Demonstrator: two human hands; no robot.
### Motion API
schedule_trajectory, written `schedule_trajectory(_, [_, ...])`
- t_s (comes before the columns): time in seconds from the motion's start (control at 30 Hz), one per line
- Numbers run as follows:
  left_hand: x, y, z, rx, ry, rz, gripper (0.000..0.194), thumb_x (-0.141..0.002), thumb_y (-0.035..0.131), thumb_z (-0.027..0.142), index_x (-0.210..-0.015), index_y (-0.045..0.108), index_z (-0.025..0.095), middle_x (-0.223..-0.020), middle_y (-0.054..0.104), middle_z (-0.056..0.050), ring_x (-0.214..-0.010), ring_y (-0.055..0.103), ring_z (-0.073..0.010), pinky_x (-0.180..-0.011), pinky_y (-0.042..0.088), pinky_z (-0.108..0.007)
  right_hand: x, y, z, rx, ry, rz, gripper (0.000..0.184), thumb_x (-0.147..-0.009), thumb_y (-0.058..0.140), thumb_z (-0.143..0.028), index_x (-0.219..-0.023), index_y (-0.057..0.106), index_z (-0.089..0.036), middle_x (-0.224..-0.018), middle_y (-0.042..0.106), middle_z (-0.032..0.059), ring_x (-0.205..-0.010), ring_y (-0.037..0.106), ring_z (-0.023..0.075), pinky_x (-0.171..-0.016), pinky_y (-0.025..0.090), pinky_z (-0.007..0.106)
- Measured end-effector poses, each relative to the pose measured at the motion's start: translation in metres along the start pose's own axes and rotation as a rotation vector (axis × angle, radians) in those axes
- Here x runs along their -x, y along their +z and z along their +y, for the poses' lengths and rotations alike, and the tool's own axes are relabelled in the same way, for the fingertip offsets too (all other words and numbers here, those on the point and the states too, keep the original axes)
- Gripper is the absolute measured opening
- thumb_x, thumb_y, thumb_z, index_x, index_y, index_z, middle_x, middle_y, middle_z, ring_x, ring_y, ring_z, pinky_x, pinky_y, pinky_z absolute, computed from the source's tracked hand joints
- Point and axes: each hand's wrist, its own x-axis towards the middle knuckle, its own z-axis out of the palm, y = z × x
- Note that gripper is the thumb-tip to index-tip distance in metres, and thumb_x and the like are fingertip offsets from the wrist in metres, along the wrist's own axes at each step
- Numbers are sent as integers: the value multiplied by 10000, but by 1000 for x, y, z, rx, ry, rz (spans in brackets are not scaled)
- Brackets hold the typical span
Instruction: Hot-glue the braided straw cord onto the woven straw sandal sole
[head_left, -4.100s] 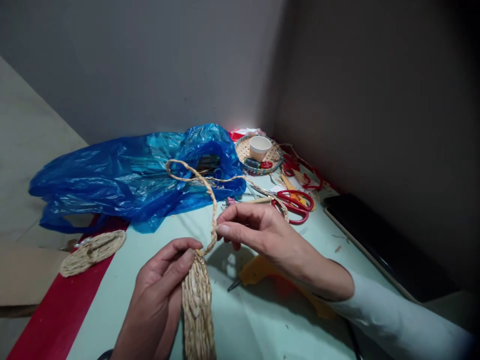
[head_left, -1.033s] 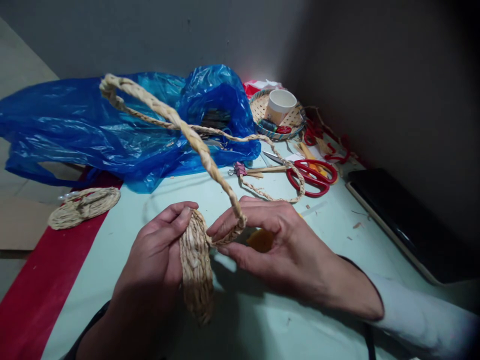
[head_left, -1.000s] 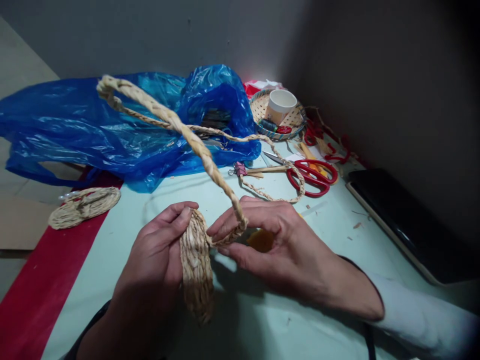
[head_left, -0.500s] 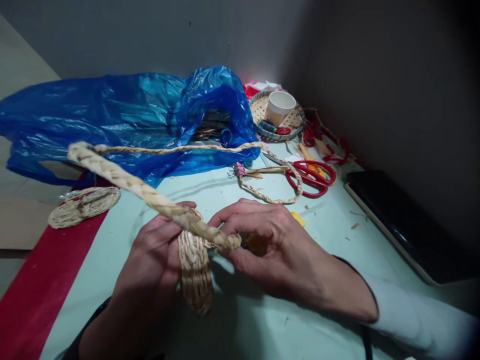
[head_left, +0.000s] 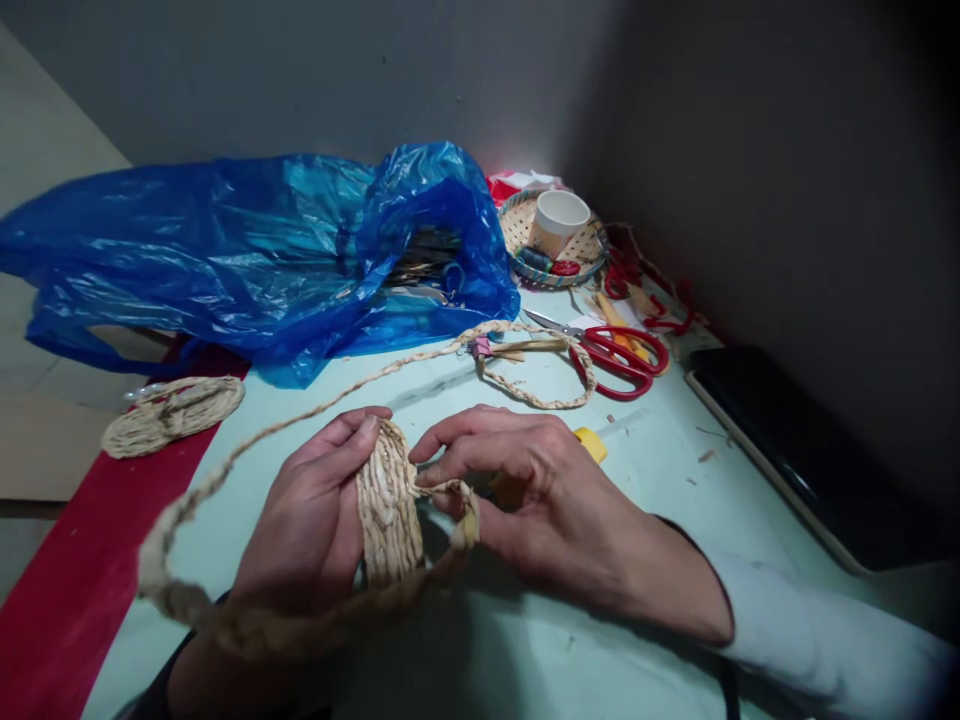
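My left hand (head_left: 311,515) holds a small oval mat of coiled straw braid (head_left: 386,505) upright on its edge, thumb on its top. My right hand (head_left: 517,480) pinches the loose braid (head_left: 300,625) where it joins the mat's upper edge. From there the braid loops down under my left wrist, then runs back across the pale green table (head_left: 645,470) to a pink clip (head_left: 478,346).
A second straw oval (head_left: 171,412) lies at the left on a red strip. Behind is a crumpled blue plastic bag (head_left: 262,250). Red scissors (head_left: 622,352), a woven tray (head_left: 517,222) with a white cup (head_left: 556,218), a yellow object (head_left: 591,442) and a dark slab (head_left: 795,450) sit at the right.
The loose braid, which arched high over the bag, has swung down and to the left and now hangs in a loop under my left wrist. Both hands keep their hold.
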Motion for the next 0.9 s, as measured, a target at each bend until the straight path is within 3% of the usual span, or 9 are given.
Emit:
schedule_trajectory(0.17, [5,6,0,54,21,52,199,-788,608,-15,-814,731,140,-790,693,-63,-705,675,-168,-628,597,-247,-1,1,-2,-37,63,-28,198,-843,581,-37,-855,737,-159,-1019,763,65,-882,717,164,-681,548,237])
schedule_trajectory(0.33, [6,6,4,73,94,55,177,-759,656,-8,-753,723,155,-731,648,-20,-628,634,-118,-579,556,-178,-2,-3,-6,46,37,-51,206,-821,598,-30,-941,699,-165,-1029,757,65,-950,693,188,-882,536,319])
schedule_trajectory(0.47, [9,9,6,80,130,37,144,-735,672,12,-762,698,151,-703,636,-2,-595,613,-109,-559,541,-180,1,-6,-12,125,33,-77,265,-822,610,-97,-1080,644,-146,-1093,714,86,-1011,649,227,-942,502,391])
schedule_trajectory(0.67, [19,11,8,39,147,-29,132,-741,716,66,-827,698,164,-795,683,-19,-719,664,-151,-662,564,-225,3,-13,-14,135,13,-25,356,-826,501,6,-1121,589,-174,-1083,685,59,-1024,615,197,-954,477,351])
schedule_trajectory(0.8, [26,11,7,-41,160,-111,172,-730,781,147,-864,690,204,-818,686,-3,-744,671,-174,-668,559,-252,-1,-15,-15,113,134,21,95,-998,544,-206,-1058,618,-203,-1010,705,29,-954,635,182,-873,477,322])
schedule_trajectory(0.9, [29,9,4,-96,192,-123,220,-730,822,225,-910,696,221,-813,688,5,-763,656,-157,-687,543,-222,-4,-14,-15,127,188,-27,198,-1045,508,-311,-998,662,-195,-944,708,14,-878,629,164,-793,458,290])
